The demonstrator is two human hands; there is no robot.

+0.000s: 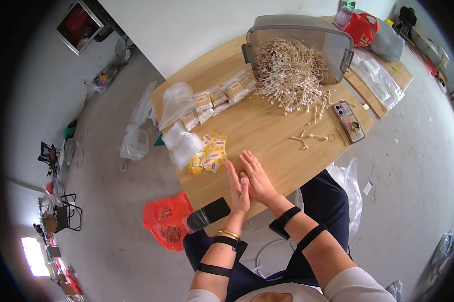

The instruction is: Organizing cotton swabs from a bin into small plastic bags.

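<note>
Near the table's front edge, my left hand and my right hand face each other with fingers stretched out. Pressed between the palms is a small brown-tipped bundle, apparently cotton swabs, mostly hidden by the hands. Just left of my fingertips lies a pile of yellow and white cards. Farther off, a heap of loose cotton swabs spills from a grey see-through bin tipped on its side. A few single swabs lie to the right of my hands.
Filled swab packets and clear plastic bags line the table's left side. A phone lies at the right. A black object sits at the front left edge, beside a red bag below table level.
</note>
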